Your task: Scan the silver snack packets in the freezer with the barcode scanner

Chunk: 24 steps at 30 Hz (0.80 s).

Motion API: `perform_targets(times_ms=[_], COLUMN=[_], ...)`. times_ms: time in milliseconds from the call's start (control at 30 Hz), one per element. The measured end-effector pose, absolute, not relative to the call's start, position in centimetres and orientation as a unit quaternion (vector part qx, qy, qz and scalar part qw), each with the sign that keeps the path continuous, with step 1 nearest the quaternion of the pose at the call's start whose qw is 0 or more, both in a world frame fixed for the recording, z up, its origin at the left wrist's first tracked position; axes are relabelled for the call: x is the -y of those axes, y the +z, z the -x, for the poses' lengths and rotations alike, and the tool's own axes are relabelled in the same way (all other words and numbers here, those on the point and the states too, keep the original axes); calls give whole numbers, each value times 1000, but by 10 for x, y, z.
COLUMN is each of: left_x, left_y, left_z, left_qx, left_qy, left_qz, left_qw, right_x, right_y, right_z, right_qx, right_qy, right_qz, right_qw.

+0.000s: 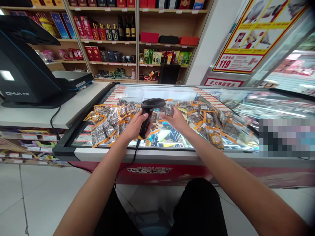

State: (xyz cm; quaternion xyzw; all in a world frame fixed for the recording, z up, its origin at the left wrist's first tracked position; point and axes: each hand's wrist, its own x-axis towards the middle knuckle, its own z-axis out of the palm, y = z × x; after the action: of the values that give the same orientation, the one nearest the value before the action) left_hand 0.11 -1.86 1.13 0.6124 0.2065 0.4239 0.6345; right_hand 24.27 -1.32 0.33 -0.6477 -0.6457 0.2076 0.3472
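Note:
My left hand is closed round the grip of a black handheld barcode scanner, held upright above the glass top of a chest freezer. A black cable hangs from the foot of its grip. In front of the scanner's head, my right hand pinches a small clear snack packet with an orange edge. Many similar packets lie on the glass, in a heap on the left and another on the right. Small print on them is unreadable.
The chest freezer has a grey rim and red front. A counter at left bears a black checkout machine. Shelves with bottles and boxes stand behind. Another glass-topped freezer is on the right.

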Motion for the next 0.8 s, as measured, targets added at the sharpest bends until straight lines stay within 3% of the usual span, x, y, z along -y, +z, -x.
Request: perform_targets(times_ms=[100,367,533,667,800], left_x=[19,16,15,14,15], left_y=[14,8,7,7,8], left_z=[-1,-1,-1,-1,-1], left_qx=[-210,-207,-197,-176,-184], left_qy=[434,420,410,408,406], left_qz=[-609,-617,-618,-626,-621], left_qw=[630,632,642,641,645], right_x=[8,-55,-83,-88,-79], right_y=[11,28,30,27,23], right_z=[-236,-312,-369,-374,-362], right_qx=[679,643,610,622,660], right_qy=[216,-30,-13,-15,-75], right_qz=[651,761,792,782,747], right_qw=[262,80,-19,-36,27])
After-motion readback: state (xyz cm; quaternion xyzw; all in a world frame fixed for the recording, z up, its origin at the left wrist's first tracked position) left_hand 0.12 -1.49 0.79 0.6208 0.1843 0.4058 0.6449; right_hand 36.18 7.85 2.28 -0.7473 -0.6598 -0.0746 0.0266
